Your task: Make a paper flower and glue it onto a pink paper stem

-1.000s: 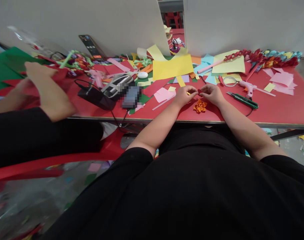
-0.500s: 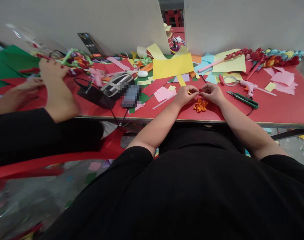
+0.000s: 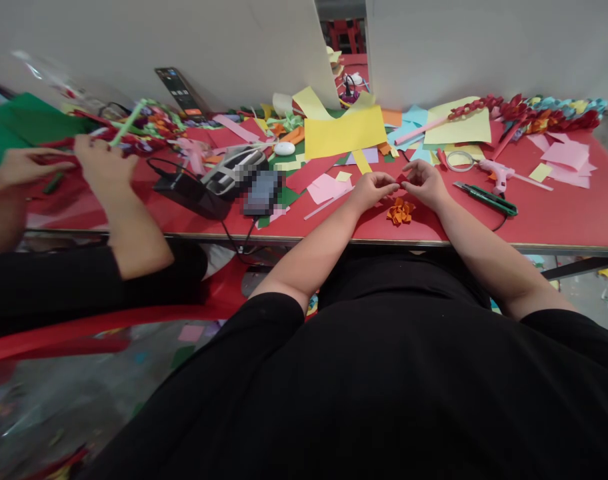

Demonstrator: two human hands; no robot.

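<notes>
Red table (image 3: 559, 217), strewn with coloured paper; a large yellow sheet (image 3: 344, 132) lies toward its far edge. At the left, a co-worker's hand (image 3: 101, 165) works over red and green paper. Left hand (image 3: 371, 191) and right hand (image 3: 425, 181) meet near the front edge, fingertips pinched together on a small red paper piece (image 3: 399, 180) held between them, just above the table. Green utility knife (image 3: 485, 200) lies right of the right hand. Orange paper flower (image 3: 401, 212) rests just below the grip, untouched.

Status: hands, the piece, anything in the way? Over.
Left hand and right hand both pinching red paper piece. Orange paper flower lies close by. Box cutter off right, clear.
</notes>
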